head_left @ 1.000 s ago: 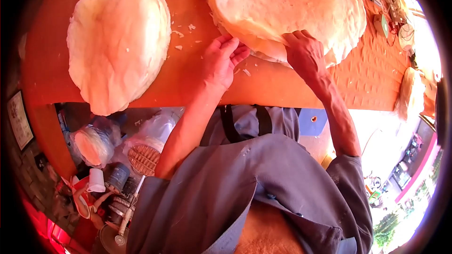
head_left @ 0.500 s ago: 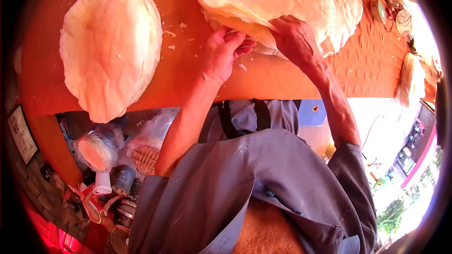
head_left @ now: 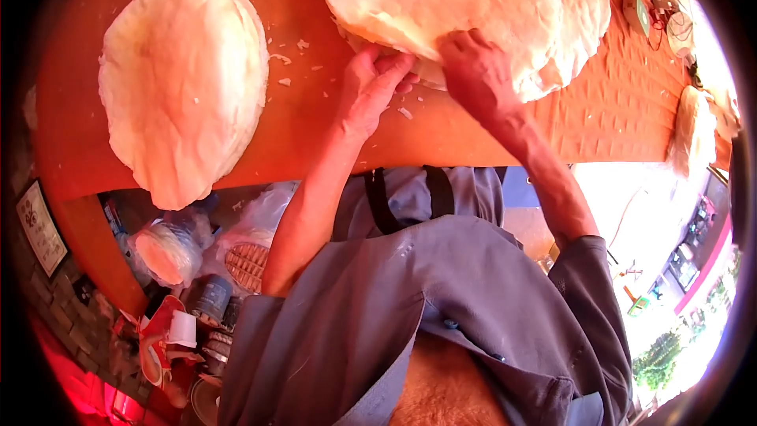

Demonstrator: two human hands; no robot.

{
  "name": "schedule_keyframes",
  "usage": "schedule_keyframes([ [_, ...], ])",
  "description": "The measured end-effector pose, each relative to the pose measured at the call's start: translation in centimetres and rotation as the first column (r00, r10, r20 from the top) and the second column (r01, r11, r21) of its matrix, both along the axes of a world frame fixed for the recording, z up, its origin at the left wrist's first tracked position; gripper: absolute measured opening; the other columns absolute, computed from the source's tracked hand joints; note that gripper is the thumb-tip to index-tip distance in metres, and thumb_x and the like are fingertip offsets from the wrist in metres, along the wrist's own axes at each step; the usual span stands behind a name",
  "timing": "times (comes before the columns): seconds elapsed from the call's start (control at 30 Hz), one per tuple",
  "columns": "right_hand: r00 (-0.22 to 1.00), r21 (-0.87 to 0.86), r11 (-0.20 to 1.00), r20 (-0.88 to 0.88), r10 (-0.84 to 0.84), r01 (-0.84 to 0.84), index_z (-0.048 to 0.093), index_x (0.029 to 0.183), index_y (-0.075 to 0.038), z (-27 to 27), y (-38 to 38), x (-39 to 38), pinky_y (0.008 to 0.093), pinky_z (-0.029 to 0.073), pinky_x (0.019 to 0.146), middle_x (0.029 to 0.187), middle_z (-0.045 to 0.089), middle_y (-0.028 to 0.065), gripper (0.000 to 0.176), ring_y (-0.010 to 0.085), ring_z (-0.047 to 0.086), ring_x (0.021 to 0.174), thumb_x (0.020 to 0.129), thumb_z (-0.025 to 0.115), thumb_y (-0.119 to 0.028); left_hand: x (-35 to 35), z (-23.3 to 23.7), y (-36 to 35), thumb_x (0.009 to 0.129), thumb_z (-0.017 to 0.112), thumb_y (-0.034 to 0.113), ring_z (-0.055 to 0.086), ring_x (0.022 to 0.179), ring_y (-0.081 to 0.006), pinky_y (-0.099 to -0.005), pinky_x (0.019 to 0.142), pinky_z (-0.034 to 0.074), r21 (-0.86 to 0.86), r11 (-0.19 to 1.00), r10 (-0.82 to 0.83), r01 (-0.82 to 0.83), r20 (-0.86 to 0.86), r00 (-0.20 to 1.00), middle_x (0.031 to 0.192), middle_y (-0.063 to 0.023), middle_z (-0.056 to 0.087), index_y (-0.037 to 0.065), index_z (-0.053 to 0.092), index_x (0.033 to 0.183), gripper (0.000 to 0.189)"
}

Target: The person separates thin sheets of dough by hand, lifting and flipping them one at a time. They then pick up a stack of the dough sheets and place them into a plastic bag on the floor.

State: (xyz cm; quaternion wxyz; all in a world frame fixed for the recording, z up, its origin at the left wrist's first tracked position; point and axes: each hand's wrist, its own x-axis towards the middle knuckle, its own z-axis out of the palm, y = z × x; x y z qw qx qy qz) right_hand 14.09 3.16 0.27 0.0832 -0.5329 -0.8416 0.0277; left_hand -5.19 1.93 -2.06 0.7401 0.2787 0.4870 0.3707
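Note:
On the orange table lies a large pile of pale, thin, soft-looking sheets, with uneven edges; its far side runs out of view. My left hand is at the pile's near edge, its thumb and fingers pinched together at the rim of a sheet. Beside it, my right hand rests on top of the same edge with fingers curled in, their tips hidden. A smaller oval stack of the same pale sheets lies apart on the left.
Small pale flakes are scattered between the stacks. Devices and cables crowd the far right, above a plastic-wrapped bundle. Below the table's left side are bagged items, a blue can and a white cup.
The lifted edge of the pale sheet has come down flatter. My right hand has shifted slightly left, and my left hand's fingers have drawn closer together at the rim.

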Motion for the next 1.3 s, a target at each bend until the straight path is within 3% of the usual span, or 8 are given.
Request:
schedule_keyframes([
  [0.37, 0.990, -0.068, 0.993, -0.098, -0.099, 0.092, 0.063, 0.074, -0.007, 5.8, 2.0, 0.1, 0.0444, 0.049, 0.059, 0.073, 0.064, 0.0144, 0.007, 0.0358, 0.063, 0.069, 0.078, 0.058, -0.011, 3.6, 2.5, 2.7, 0.093, 0.059, 0.012, 0.066, 0.083, -0.0194, -0.0265, 0.073, 0.054, 0.262, 0.925, -0.178, 0.274, -0.340, 0.923, 0.103, -0.0122, 0.065, -0.006, 0.045, 0.130, 0.043],
  [0.53, 0.977, 0.142, 0.980, -0.184, -0.111, 0.139, 0.061, 0.071, -0.008, 9.4, 4.2, 2.2, 0.0420, 0.045, 0.051, 0.062, 0.060, 0.0130, 0.011, 0.0339, 0.060, 0.058, 0.080, 0.060, -0.014, 4.2, -0.1, 3.0, 0.095, 0.054, 0.012, 0.065, 0.098, -0.0272, -0.0352, 0.085, 0.055, -0.065, 0.998, 0.004, -0.001, 0.038, 0.999, 0.110, -0.0182, 0.062, -0.005, 0.046, 0.125, 0.036],
  [0.6, 0.937, 0.128, 0.942, 0.127, -0.327, 0.311, 0.066, 0.081, -0.009, 11.2, 7.9, 5.8, 0.0426, 0.048, 0.058, 0.069, 0.063, 0.0146, 0.014, 0.0332, 0.063, 0.065, 0.087, 0.062, -0.021, 4.2, 0.5, 3.5, 0.095, 0.053, 0.012, 0.065, 0.101, -0.0299, -0.0374, 0.087, 0.055, -0.117, 0.993, 0.012, -0.009, 0.021, 1.000, 0.113, -0.0199, 0.061, -0.005, 0.044, 0.126, 0.037],
  [0.67, 0.811, 0.026, 0.811, -0.062, -0.582, 0.584, 0.069, 0.091, -0.003, 17.3, 9.8, 5.4, 0.0476, 0.048, 0.075, 0.085, 0.065, 0.0252, 0.027, 0.0376, 0.064, 0.084, 0.084, 0.068, -0.029, 4.2, 0.5, 3.6, 0.095, 0.051, 0.013, 0.065, 0.103, -0.0320, -0.0389, 0.088, 0.054, -0.112, 0.994, 0.019, -0.017, 0.019, 1.000, 0.114, -0.0214, 0.061, -0.005, 0.043, 0.127, 0.037],
  [0.8, 0.945, 0.795, 0.565, -0.031, -0.326, 0.221, 0.069, 0.084, -0.001, 20.4, 15.4, 12.1, 0.0467, 0.049, 0.065, 0.072, 0.062, 0.0229, 0.025, 0.0401, 0.062, 0.069, 0.088, 0.063, -0.025, 4.3, 0.7, 3.5, 0.095, 0.053, 0.015, 0.066, 0.102, -0.0311, -0.0380, 0.086, 0.055, -0.124, 0.992, 0.019, -0.020, -0.006, 1.000, 0.114, -0.0211, 0.061, -0.004, 0.044, 0.126, 0.038],
  [0.87, 0.951, 0.576, 0.758, -0.152, -0.268, 0.306, 0.069, 0.084, -0.001, 25.4, 14.8, 9.7, 0.0475, 0.049, 0.073, 0.079, 0.065, 0.0227, 0.025, 0.0401, 0.063, 0.077, 0.089, 0.061, -0.024, 4.2, 0.2, 3.5, 0.095, 0.053, 0.016, 0.066, 0.101, -0.0308, -0.0376, 0.085, 0.055, -0.113, 0.993, 0.009, -0.009, -0.001, 1.000, 0.113, -0.0206, 0.061, -0.003, 0.044, 0.126, 0.038],
  [0.97, 0.927, 0.752, 0.657, 0.204, -0.315, 0.058, 0.069, 0.085, 0.001, 29.1, 18.4, 14.6, 0.0478, 0.048, 0.080, 0.082, 0.066, 0.0226, 0.030, 0.0391, 0.063, 0.083, 0.089, 0.060, -0.027, 4.1, -0.2, 3.6, 0.095, 0.053, 0.017, 0.067, 0.100, -0.0306, -0.0374, 0.084, 0.056, -0.135, 0.991, 0.017, -0.015, 0.018, 1.000, 0.112, -0.0199, 0.062, -0.003, 0.045, 0.125, 0.036],
  [1.3, 0.935, 0.653, 0.738, 0.131, -0.330, 0.169, 0.069, 0.082, -0.002, 30.7, 18.5, 14.5, 0.0446, 0.048, 0.068, 0.076, 0.065, 0.0206, 0.020, 0.0378, 0.062, 0.071, 0.085, 0.063, -0.020, 3.7, 0.5, 4.3, 0.101, 0.045, 0.033, 0.068, 0.096, -0.0325, -0.0404, 0.080, 0.057, -0.196, 0.981, 0.005, 0.005, 0.049, 0.999, 0.109, -0.0219, 0.063, -0.002, 0.047, 0.119, 0.040],
])
